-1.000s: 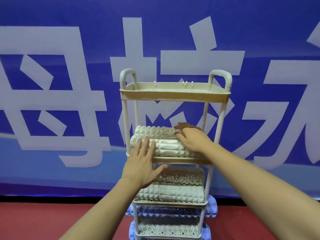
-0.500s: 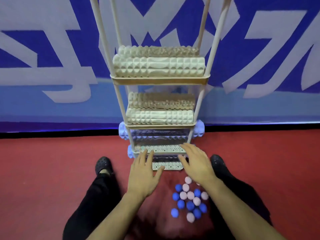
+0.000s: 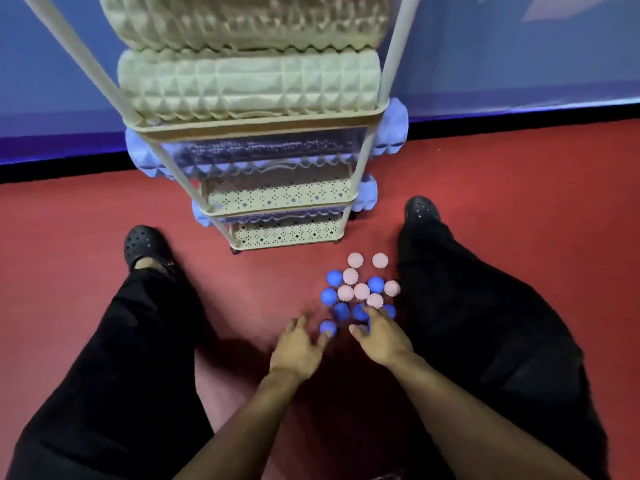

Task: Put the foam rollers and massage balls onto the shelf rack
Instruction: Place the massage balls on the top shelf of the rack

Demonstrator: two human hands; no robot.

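Knobbly foam rollers (image 3: 247,86); spiky balls (image 3: 362,291); perforated plastic rack (image 3: 284,197); matt floor (image 3: 69,209).

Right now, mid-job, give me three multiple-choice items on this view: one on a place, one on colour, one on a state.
1. Where do the massage balls lie?
A. On the red floor in front of the shelf rack
B. On a rack tier
C. In a bag

2. Which colours are the balls?
A. Green and yellow
B. Blue and pink
C. All white

3. How are the hands?
A. Both grip rollers
B. Both rest on the rack
C. Both reach the balls with spread fingers

A: the cluster sits on the floor between the feet.
B: blue and pink only.
C: left hand and right hand are open at the near balls.
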